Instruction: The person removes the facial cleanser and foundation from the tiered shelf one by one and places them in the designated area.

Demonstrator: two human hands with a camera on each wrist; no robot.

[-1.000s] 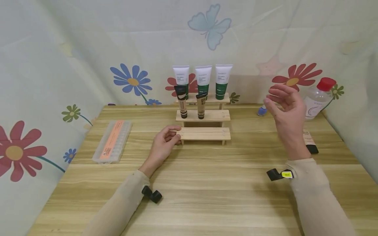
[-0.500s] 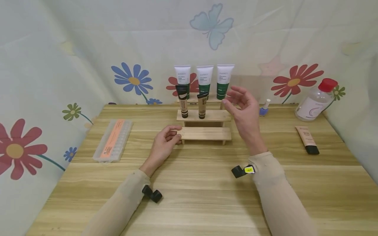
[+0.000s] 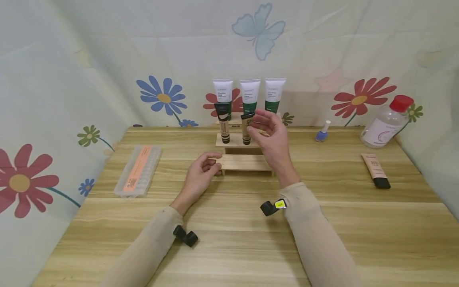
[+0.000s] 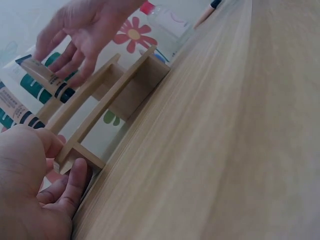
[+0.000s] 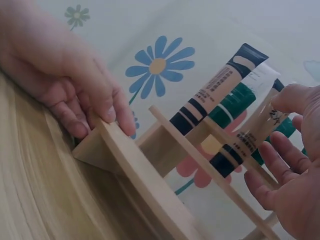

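A small three-tier wooden stand [image 3: 244, 161] sits in the middle of the table. My left hand [image 3: 200, 173] grips the left end of its lowest step, thumb in front. On the middle step stand a black-topped beige tube [image 3: 224, 126] and, to its right, a small gold tube [image 3: 246, 133] with a black cap. My right hand [image 3: 274, 143] is at the gold tube, its thumb against the tube's side and its other fingers loosely spread, as the right wrist view shows. Behind, three white-and-green tubes [image 3: 250, 93] stand on the top step, the right one partly covered by the right hand.
A clear case with an orange label [image 3: 138, 171] lies on the left of the table. To the right are a blue nail polish bottle [image 3: 322, 133], a red-capped clear bottle [image 3: 385, 123] and a lying BB cream tube [image 3: 375, 170]. A flowered curtain [image 3: 193, 48] hangs behind.
My right hand has moved left from near the red-capped bottle, past the stand's right side, to the gold tube. My left hand keeps its hold on the stand. The tubes stay standing.
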